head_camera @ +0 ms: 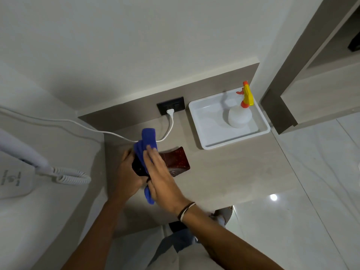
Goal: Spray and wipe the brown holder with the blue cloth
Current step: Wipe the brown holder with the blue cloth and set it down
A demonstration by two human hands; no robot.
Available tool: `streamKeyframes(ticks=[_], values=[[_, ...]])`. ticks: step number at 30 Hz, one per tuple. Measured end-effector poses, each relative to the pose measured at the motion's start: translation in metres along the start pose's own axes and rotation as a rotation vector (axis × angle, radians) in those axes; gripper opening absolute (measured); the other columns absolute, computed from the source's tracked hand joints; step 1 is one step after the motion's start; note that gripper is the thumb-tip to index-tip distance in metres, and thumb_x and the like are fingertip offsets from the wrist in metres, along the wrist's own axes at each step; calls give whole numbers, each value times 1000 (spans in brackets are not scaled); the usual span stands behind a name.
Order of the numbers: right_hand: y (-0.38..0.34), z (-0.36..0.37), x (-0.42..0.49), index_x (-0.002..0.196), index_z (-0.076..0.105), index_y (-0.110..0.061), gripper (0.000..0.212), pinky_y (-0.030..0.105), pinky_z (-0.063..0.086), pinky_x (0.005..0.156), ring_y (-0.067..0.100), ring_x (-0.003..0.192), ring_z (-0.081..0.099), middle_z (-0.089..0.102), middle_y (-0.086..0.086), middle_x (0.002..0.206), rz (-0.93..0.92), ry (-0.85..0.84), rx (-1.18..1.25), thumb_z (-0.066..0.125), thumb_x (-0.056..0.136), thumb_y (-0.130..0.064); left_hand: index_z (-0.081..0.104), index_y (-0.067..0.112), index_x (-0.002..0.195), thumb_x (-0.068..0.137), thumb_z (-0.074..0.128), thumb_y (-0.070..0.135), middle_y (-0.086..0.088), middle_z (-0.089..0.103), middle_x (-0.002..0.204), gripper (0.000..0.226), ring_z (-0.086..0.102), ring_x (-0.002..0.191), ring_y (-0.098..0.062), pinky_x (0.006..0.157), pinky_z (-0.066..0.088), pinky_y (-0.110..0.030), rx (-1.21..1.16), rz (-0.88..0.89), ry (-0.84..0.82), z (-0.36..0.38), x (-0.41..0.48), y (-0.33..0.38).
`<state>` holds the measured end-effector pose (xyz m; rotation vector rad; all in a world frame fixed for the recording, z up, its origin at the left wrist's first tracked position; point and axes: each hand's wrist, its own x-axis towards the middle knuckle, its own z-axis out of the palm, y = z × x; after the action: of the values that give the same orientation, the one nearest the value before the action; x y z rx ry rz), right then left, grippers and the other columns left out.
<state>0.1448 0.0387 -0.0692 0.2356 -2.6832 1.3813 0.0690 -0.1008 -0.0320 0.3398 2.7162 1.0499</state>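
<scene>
The brown holder (175, 161) sits on the counter (224, 172) near its left edge, gripped on its left side by the left hand (126, 170) with fingers curled around it. The right hand (161, 178) lies flat, fingers extended, pressing the blue cloth (147, 142) onto the holder. A spray bottle (240, 112) stands in a white tray (212, 129) at the counter's back right corner
</scene>
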Motion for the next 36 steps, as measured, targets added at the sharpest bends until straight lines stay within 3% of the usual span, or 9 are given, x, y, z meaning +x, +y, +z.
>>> streamKeyframes(ticks=[2,6,10,14,20,24,27,32,36], values=[[12,0,-2,171,-2,-16,94,41,8,136,25,169,-4,-4,8,182,-44,1,-72,48,94,5,56,25,141,55,94,13,7,53,137,95,60,121,-14,97,43,-9,3,-10,0,-3,-1,-7],[66,-30,-16,171,12,-6,78,47,14,137,31,169,8,6,14,180,393,-56,8,44,102,9,56,7,147,52,94,11,1,50,138,103,54,125,-18,102,33,1,55,67,35,-4,1,-5],[81,-53,-27,167,22,1,76,24,34,128,25,146,49,38,15,166,560,124,287,40,96,22,58,12,148,58,100,9,-6,56,139,100,55,120,-8,105,40,-8,-8,-37,110,-1,2,7],[80,-66,-8,166,33,-7,69,39,55,114,23,124,68,58,16,153,702,208,541,34,102,18,61,24,145,67,96,39,-3,66,134,87,65,121,-20,108,53,-45,-108,-237,128,-3,5,17],[81,-73,23,141,60,-16,55,26,61,78,16,87,67,68,22,120,768,192,643,35,100,11,19,44,167,83,59,81,0,52,160,100,53,144,-26,107,41,-36,-134,-383,-56,-9,12,16],[73,-70,33,163,39,-11,63,44,56,111,22,112,64,59,16,144,743,205,577,37,103,11,11,47,167,58,100,46,1,43,163,140,50,146,-19,120,43,-46,-138,-284,-243,-13,0,6],[57,-62,25,168,25,-5,74,32,25,134,25,155,38,31,15,173,583,207,345,41,99,18,36,36,157,60,98,13,-5,54,148,117,57,135,-23,115,48,-53,-67,-169,-115,-18,-2,0],[10,-21,5,172,12,-27,77,60,54,107,31,139,60,30,-4,175,126,-35,116,42,105,-4,54,15,143,70,89,8,-2,66,139,81,63,129,-16,108,51,-44,204,-122,19,19,-7,40],[37,-14,-6,170,8,-1,93,54,33,131,40,167,5,0,21,179,52,-107,-236,53,91,20,60,8,134,52,93,14,-9,65,126,89,64,115,-30,93,51,-36,101,-109,27,3,-1,14]])
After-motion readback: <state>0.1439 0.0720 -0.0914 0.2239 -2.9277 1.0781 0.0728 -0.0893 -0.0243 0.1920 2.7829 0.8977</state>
